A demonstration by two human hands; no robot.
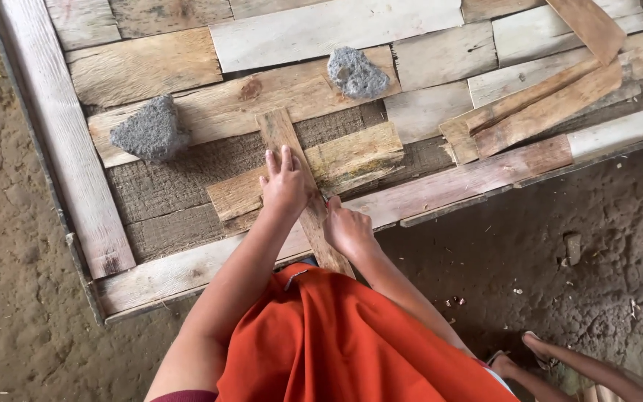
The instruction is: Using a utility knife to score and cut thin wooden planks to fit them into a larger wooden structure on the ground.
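A narrow wooden strip (280, 132) lies lengthwise across a panel of weathered planks (150, 67). My left hand (284, 184) presses flat on the strip, fingers together and pointing away from me. My right hand (346, 227) is closed just to the right of the strip, near its lower part; a small red tip shows at the fingers, and I cannot tell what it holds. An orange garment (336, 335) covers my lap below the hands.
Two grey stones (150, 131) (356, 73) rest on the planks. Loose boards (545, 104) are stacked at the right. A short plank (355, 156) lies under the strip. Dirt floor (530, 246) surrounds the panel. A foot (537, 350) shows at the lower right.
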